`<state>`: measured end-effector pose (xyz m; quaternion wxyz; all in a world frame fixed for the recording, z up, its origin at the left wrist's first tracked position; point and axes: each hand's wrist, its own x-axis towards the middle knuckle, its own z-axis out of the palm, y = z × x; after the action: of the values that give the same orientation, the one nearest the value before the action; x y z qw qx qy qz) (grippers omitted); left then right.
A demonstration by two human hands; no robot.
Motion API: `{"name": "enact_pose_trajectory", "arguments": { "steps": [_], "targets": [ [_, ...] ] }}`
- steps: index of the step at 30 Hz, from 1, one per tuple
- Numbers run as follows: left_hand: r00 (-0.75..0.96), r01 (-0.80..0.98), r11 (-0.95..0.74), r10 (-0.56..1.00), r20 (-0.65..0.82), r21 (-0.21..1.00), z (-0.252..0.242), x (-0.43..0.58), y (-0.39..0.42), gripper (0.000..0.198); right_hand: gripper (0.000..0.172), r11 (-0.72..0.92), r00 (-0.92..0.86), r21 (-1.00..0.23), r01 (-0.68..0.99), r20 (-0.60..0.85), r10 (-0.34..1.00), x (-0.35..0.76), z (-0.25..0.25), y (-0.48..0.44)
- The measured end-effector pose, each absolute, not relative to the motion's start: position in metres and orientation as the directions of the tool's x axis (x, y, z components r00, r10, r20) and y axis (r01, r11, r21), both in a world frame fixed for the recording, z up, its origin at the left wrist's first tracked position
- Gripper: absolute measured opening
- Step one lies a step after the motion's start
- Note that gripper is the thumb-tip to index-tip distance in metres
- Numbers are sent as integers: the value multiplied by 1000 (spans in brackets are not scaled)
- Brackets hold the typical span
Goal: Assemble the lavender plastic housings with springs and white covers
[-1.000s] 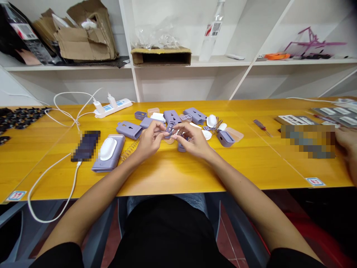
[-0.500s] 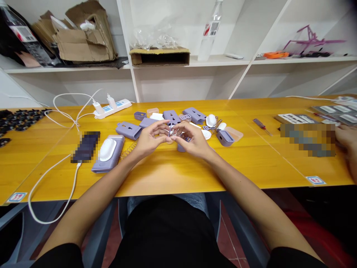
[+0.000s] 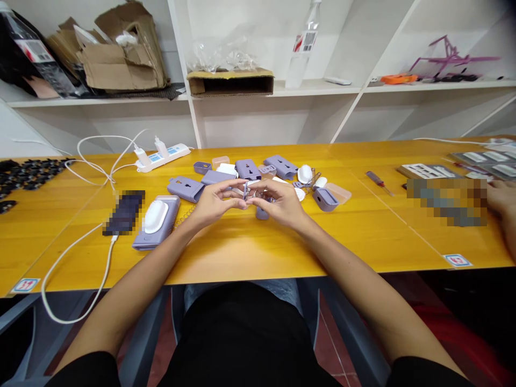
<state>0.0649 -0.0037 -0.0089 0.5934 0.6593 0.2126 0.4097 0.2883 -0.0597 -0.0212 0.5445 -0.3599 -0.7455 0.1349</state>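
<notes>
One purple piece (image 3: 245, 191) sits between left hand (image 3: 213, 203) and right hand (image 3: 283, 204)

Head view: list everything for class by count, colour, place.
Small part: one, purplish, between fingertips
Housings: several, purple, table
White pieces: several, white, table
Coils: count unclear, metallic, table
Unit: one, purple/white, left
Phone: one, dark, left
Power strip: one, white, left
Cables: several, white, left
Screwdriver: one, reddish, right
Black parts: many, black, left
Trays: several, grey, right
Bottles: two, clear, shelf
Cardboard boxes: two, brown, shelf
Frame: one, pinkish, shelf
Co-worker's hand: one, bare, right
Left hand: one, bare, centre
Right hand: one, bare, centre
</notes>
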Motion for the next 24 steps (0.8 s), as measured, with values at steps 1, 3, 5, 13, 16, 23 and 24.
{"name": "enact_pose_trajectory", "arguments": {
  "steps": [1,3,5,13,16,23,24],
  "targets": [
    [575,-211,-184,771,274,960,-9,64,-4,60,29,716,-158,-573,399,726,669,288,-21,-60],
    [571,-216,-160,780,257,963,-9,64,-3,58,26,745,-182,-521,417,755,630,287,-20,-61],
    [560,-215,-162,788,257,963,-10,63,-2,59,24,771,-203,-461,439,785,585,286,-20,-62],
    [561,-219,-222,768,309,950,-15,62,4,62,23,766,-242,-386,513,792,561,285,-18,-65],
    [563,-218,-238,761,321,947,-14,63,3,62,24,771,-266,-352,531,795,545,284,-18,-66],
    [576,-242,-269,733,361,932,-15,63,5,60,23,780,-296,-302,548,802,519,282,-19,-66],
    [575,-245,-272,732,365,931,-15,63,5,60,22,782,-300,-295,549,804,514,282,-19,-66]
  ]
}}
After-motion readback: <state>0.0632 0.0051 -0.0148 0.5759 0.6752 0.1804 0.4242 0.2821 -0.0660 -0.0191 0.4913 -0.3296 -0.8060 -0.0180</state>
